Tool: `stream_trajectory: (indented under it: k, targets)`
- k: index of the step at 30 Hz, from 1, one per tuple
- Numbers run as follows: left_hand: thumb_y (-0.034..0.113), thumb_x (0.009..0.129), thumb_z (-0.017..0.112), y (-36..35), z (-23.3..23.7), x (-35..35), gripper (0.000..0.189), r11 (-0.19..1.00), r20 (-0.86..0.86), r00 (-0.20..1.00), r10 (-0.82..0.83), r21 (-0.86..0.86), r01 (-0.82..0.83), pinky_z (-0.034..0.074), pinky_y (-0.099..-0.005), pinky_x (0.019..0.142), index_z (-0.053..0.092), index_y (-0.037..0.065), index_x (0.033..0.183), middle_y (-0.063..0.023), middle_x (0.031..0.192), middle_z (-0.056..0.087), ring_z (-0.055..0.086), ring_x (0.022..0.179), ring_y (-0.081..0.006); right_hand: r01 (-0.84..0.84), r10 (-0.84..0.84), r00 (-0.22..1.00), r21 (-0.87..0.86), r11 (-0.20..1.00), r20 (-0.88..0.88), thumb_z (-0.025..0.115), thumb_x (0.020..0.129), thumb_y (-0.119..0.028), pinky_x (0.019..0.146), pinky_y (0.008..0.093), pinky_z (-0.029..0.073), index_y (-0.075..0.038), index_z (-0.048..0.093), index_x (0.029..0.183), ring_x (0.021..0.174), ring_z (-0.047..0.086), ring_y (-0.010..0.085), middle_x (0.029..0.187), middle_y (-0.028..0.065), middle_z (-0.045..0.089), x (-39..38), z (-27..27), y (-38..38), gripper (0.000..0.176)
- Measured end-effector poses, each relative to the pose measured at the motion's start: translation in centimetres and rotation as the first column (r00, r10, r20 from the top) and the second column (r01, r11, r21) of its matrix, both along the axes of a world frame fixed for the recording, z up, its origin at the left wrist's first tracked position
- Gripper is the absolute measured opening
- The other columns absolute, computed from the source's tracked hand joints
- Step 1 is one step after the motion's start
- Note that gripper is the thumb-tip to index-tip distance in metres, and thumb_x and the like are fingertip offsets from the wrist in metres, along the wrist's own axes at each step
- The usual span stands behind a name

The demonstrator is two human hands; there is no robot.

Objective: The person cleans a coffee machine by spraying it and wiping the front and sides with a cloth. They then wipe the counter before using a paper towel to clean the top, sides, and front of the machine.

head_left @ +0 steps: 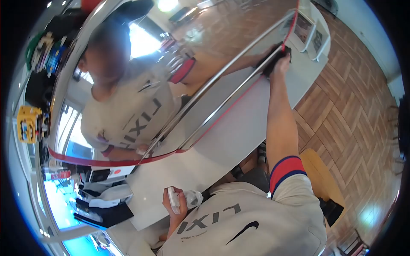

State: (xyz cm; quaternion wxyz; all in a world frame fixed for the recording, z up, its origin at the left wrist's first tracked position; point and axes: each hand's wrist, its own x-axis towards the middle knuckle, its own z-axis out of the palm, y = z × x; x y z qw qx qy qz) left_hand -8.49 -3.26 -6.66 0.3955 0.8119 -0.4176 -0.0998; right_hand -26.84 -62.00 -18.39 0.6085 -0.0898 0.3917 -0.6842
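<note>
A large reflective pane [128,98] with a red edge and metal strips stands on the white table and mirrors my upper body. My right arm is stretched far out to the pane's far end. There my right hand [280,64] presses a black cloth [270,65] against the edge, fingers closed round it. Close to my chest, my left hand [180,207] is wrapped around a clear spray bottle [194,199] with a white head. The bottle is tilted and apart from the pane. Part of the cloth is hidden by my fingers.
The white table [166,177] runs under the pane. White framed stands [315,40] are at its far end. Dark and white folded items [106,200] lie at the near left. A yellow chair [320,170] is to my right, on a wooden floor [337,115].
</note>
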Motion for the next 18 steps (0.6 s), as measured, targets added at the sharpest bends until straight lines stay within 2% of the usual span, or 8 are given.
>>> stream_trajectory:
  k: [3,5,6,7,8,11,14,18]
  targets:
    - [0.01,0.084,0.062,0.2,-0.4,-0.1,0.012,0.999,-0.015,0.999,0.04,-0.028,-0.04,0.046,-0.0341,0.061,0.058,-0.002,0.082,-0.0131,0.079,0.056,0.057,0.067,-0.0255,-0.065,0.129,0.951,-0.227,0.972,0.281,0.025,0.103,-0.055,0.097,0.0462,0.05,-0.003,0.053,0.131,0.109,0.062,0.0354,0.118,0.019,0.063,3.8,-3.8,5.5,0.065]
    - [0.008,0.084,0.061,0.4,-0.6,0.2,0.01,0.999,-0.058,0.998,0.032,-0.027,-0.034,0.046,-0.0336,0.061,0.059,-0.002,0.083,-0.0132,0.079,0.056,0.058,0.067,-0.0249,-0.01,-0.008,0.974,0.079,0.997,0.225,0.028,0.102,-0.058,0.084,0.0465,0.055,-0.005,0.06,0.114,0.092,0.065,0.0342,0.1,0.0178,0.066,8.1,-2.1,13.3,0.064]
    - [0.006,0.084,0.06,0.3,-0.7,0.2,0.008,0.998,-0.06,0.998,0.028,-0.06,-0.031,0.046,-0.0337,0.061,0.059,-0.002,0.083,-0.0133,0.079,0.056,0.058,0.069,-0.0246,-0.166,0.179,0.915,-0.067,0.984,0.362,0.032,0.1,-0.06,0.083,0.0465,0.055,-0.007,0.063,0.106,0.088,0.065,0.0346,0.096,0.0152,0.067,10.0,-2.4,17.8,0.061]
    - [0.006,0.084,0.06,0.3,-0.8,0.3,0.008,0.997,-0.074,0.997,0.034,-0.07,-0.039,0.046,-0.0337,0.061,0.059,-0.002,0.083,-0.0133,0.079,0.056,0.058,0.069,-0.0246,-0.246,0.196,0.871,0.055,0.968,0.45,0.036,0.099,-0.06,0.083,0.0454,0.055,-0.009,0.064,0.1,0.087,0.065,0.0337,0.095,0.0128,0.067,12.4,-3.8,21.4,0.058]
    - [0.006,0.083,0.061,0.4,-0.9,0.4,0.009,0.996,-0.063,0.998,0.025,-0.08,-0.03,0.046,-0.0341,0.061,0.059,-0.002,0.083,-0.0134,0.079,0.056,0.058,0.069,-0.0249,-0.275,0.134,0.911,0.335,0.901,0.389,0.039,0.098,-0.061,0.086,0.0469,0.054,-0.01,0.063,0.103,0.092,0.064,0.0314,0.102,0.0109,0.066,14.5,-2.8,25.1,0.056]
    - [0.007,0.083,0.061,1.3,-1.5,0.9,0.01,0.992,-0.057,0.998,0.031,-0.124,-0.038,0.046,-0.0358,0.062,0.058,-0.002,0.083,-0.0139,0.08,0.056,0.059,0.069,-0.027,-0.477,0.275,0.841,0.397,0.784,0.466,0.036,0.104,-0.043,0.106,0.046,0.043,-0.01,0.057,0.124,0.116,0.058,0.0283,0.122,0.0109,0.062,17.7,-0.6,35.5,0.044]
    - [0.008,0.084,0.06,3.3,-1.8,1.9,0.011,0.98,-0.022,0.996,0.09,-0.175,-0.093,0.047,-0.0364,0.064,0.057,-0.003,0.086,-0.0143,0.082,0.057,0.059,0.071,-0.0284,-0.68,0.497,0.626,0.107,0.726,0.602,0.034,0.105,-0.033,0.112,0.0469,0.038,-0.008,0.053,0.132,0.121,0.056,0.0303,0.129,0.0128,0.06,13.0,0.6,38.7,0.042]
    - [0.01,0.085,0.059,6.6,-0.9,2.8,0.013,0.936,-0.137,0.956,0.26,-0.208,-0.284,0.047,-0.0346,0.064,0.057,-0.003,0.089,-0.0132,0.083,0.056,0.058,0.07,-0.0249,-0.792,0.758,0.544,-0.078,0.606,0.359,0.036,0.103,-0.033,0.115,0.0515,0.033,-0.006,0.048,0.14,0.127,0.052,0.0344,0.139,0.0153,0.054,6.0,9.2,39.4,0.048]
